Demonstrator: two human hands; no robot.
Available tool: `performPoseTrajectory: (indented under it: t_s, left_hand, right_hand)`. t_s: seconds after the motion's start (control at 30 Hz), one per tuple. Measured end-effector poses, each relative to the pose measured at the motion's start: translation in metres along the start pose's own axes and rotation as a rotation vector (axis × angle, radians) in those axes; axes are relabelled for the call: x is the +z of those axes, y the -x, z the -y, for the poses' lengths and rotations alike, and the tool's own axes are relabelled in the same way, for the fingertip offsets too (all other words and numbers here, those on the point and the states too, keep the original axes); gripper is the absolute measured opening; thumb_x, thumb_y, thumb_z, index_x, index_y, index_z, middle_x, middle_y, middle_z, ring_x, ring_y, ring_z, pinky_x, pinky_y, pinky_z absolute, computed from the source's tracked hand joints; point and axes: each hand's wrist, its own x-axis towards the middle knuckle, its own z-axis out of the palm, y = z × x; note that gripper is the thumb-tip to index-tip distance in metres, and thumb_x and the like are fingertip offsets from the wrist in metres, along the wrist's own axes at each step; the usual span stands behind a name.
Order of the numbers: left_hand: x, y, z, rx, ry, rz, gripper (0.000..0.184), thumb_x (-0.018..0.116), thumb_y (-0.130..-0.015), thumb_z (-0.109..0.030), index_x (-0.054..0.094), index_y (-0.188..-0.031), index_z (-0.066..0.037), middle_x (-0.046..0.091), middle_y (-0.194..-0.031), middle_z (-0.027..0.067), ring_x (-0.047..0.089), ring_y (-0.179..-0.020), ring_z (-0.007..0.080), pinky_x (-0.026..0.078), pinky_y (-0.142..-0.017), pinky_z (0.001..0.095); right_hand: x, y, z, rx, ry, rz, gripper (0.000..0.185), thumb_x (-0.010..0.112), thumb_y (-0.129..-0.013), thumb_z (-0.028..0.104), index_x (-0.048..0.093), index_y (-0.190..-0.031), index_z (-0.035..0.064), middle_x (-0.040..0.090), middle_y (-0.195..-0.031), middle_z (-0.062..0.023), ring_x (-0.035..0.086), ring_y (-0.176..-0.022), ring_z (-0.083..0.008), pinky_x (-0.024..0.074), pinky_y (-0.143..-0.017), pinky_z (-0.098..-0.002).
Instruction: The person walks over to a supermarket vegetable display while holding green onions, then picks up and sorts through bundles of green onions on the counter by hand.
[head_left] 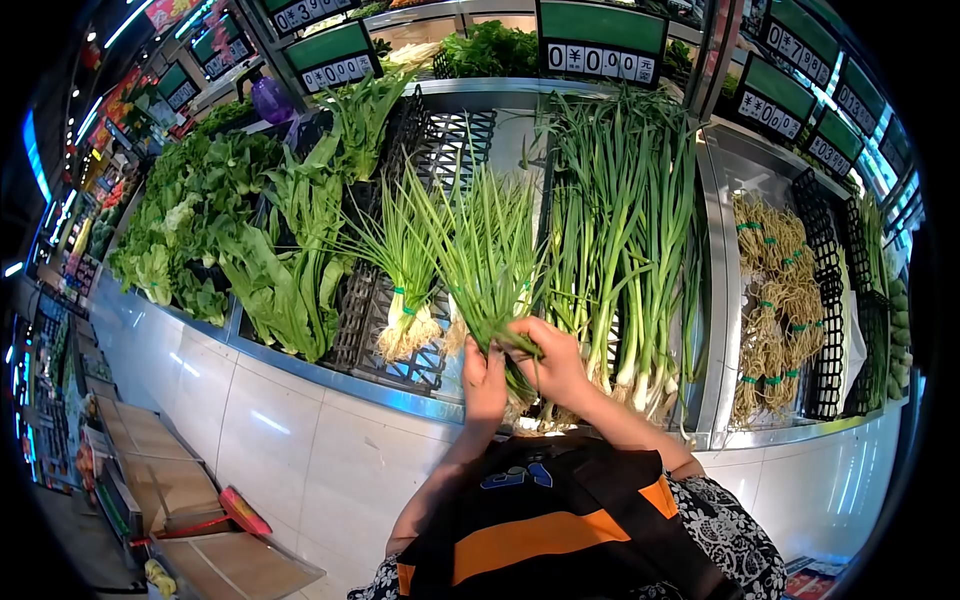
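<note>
Both hands meet at the front edge of the display, around a bunch of green onions (487, 270) whose leaves fan upward. My left hand (484, 385) is closed round the lower part of the bunch. From the right, my right hand (550, 362) grips green leaves at the same bunch, its fingers bent. Left of them lies another bunch of green onions (405, 305) with a green tie and pale roots, on a black plastic grate (370, 345). Long leeks (625, 250) lie just to the right.
Leafy greens (285, 290) fill the left side. Tied brown root bundles (770, 300) lie in the right tray. A metal rim (385, 392) runs along the front. Price signs (603, 45) and a purple spray bottle (271, 101) stand behind. A red dustpan (245, 510) is on the floor.
</note>
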Motion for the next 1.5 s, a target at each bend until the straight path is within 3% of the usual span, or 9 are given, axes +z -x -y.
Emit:
performPoseTrajectory:
  t_s: [0.2, 0.4, 0.57, 0.67, 0.93, 1.0, 1.03, 1.2, 1.5]
  left_hand:
    - [-0.003, 0.005, -0.014, -0.006, 0.007, 0.13, 0.016, 0.041, -0.093, -0.01, 0.044, -0.107, -0.001, 0.052, -0.101, 0.0054, 0.047, -0.092, 0.009, 0.038, -0.083, 0.0244]
    - [-0.004, -0.001, -0.012, -0.096, 0.106, 0.136, 0.017, 0.037, -0.095, -0.01, 0.043, -0.108, -0.002, 0.051, -0.102, 0.0046, 0.045, -0.095, 0.0088, 0.036, -0.086, 0.024]
    - [-0.003, 0.002, -0.008, -0.006, -0.088, 0.075, 0.017, 0.041, -0.094, -0.013, 0.044, -0.107, -0.002, 0.053, -0.096, 0.0043, 0.048, -0.089, 0.0096, 0.039, -0.08, 0.0248]
    - [-0.001, 0.001, -0.006, -0.045, -0.097, 0.102, 0.018, 0.045, -0.092, -0.014, 0.046, -0.105, -0.001, 0.056, -0.092, 0.0054, 0.05, -0.085, 0.0102, 0.041, -0.076, 0.0258]
    - [-0.002, -0.001, -0.038, 0.015, -0.339, 0.174, 0.02, 0.047, -0.092, -0.016, 0.047, -0.104, 0.0, 0.058, -0.088, 0.0066, 0.051, -0.073, 0.0111, 0.042, -0.065, 0.0255]
    - [-0.008, 0.0, -0.053, -0.024, -0.39, 0.186, 0.021, 0.046, -0.092, -0.017, 0.047, -0.104, -0.001, 0.057, -0.087, 0.0064, 0.05, -0.069, 0.0098, 0.042, -0.062, 0.0244]
    - [-0.014, -0.002, -0.057, -0.06, -0.439, 0.195, 0.021, 0.045, -0.093, -0.019, 0.047, -0.105, -0.001, 0.057, -0.085, 0.0063, 0.048, -0.065, 0.0085, 0.041, -0.058, 0.0232]
    - [-0.059, -0.018, -0.043, -0.321, 0.06, 0.048, 0.023, 0.039, -0.095, -0.023, 0.048, -0.102, -0.003, 0.052, -0.081, 0.0056, 0.046, -0.068, 0.0119, 0.04, -0.06, 0.0247]
    - [-0.084, -0.031, -0.044, -0.407, 0.78, 0.24, 0.043, 0.026, -0.096, -0.036, 0.045, -0.106, 0.002, 0.043, -0.069, 0.0051, 0.037, -0.058, 0.0128, 0.031, -0.057, 0.0265]
  right_hand:
    - [0.003, -0.005, -0.01, -0.352, 0.138, -0.013, 0.032, 0.045, -0.067, -0.012, 0.045, -0.097, -0.0005, 0.052, -0.086, -0.0176, 0.054, -0.079, -0.0332, 0.0453, -0.068, -0.0348]
    - [0.003, 0.005, -0.002, 0.035, 0.013, 0.039, 0.029, 0.04, -0.07, -0.01, 0.042, -0.096, -0.0003, 0.052, -0.086, -0.0215, 0.054, -0.08, -0.04, 0.0446, -0.068, -0.0395]
    - [-0.003, 0.001, 0.001, -0.036, 0.186, 0.147, 0.021, 0.044, -0.076, -0.005, 0.04, -0.097, -0.001, 0.055, -0.082, -0.0229, 0.056, -0.075, -0.041, 0.0448, -0.063, -0.0433]
    - [-0.017, -0.011, 0.005, 0.206, 0.015, 0.217, 0.022, 0.041, -0.076, -0.007, 0.042, -0.097, -0.0007, 0.055, -0.08, -0.0196, 0.056, -0.076, -0.0363, 0.0444, -0.066, -0.0388]
    - [-0.038, -0.027, 0.017, 0.056, 0.256, 0.289, 0.023, 0.04, -0.077, -0.005, 0.041, -0.099, -0.0001, 0.057, -0.077, -0.017, 0.058, -0.073, -0.0342, 0.0468, -0.064, -0.0386]
    - [-0.057, -0.045, 0.07, 0.31, 0.231, 0.271, 0.017, 0.042, -0.079, -0.004, 0.039, -0.095, 0.0005, 0.053, -0.07, -0.0213, 0.056, -0.062, -0.0328, 0.0453, -0.053, -0.0406]
    - [-0.057, -0.04, 0.02, 0.136, 0.342, 0.155, 0.017, 0.039, -0.079, -0.005, 0.04, -0.095, 0.0017, 0.053, -0.07, -0.0166, 0.054, -0.058, -0.0234, 0.0451, -0.045, -0.0339]
    - [-0.124, -0.057, 0.037, 0.318, -0.58, -0.175, 0.015, 0.039, -0.092, 0.01, 0.044, -0.104, 0.0018, 0.039, -0.071, 0.0009, 0.039, -0.054, -0.0038, 0.0307, -0.039, -0.0159]
    - [-0.095, -0.025, -0.053, 0.489, -1.109, -0.276, 0.018, 0.044, -0.093, 0.02, 0.047, -0.096, 0.0018, 0.04, -0.073, 0.0021, 0.033, -0.056, -0.0037, 0.0233, -0.038, -0.0157]
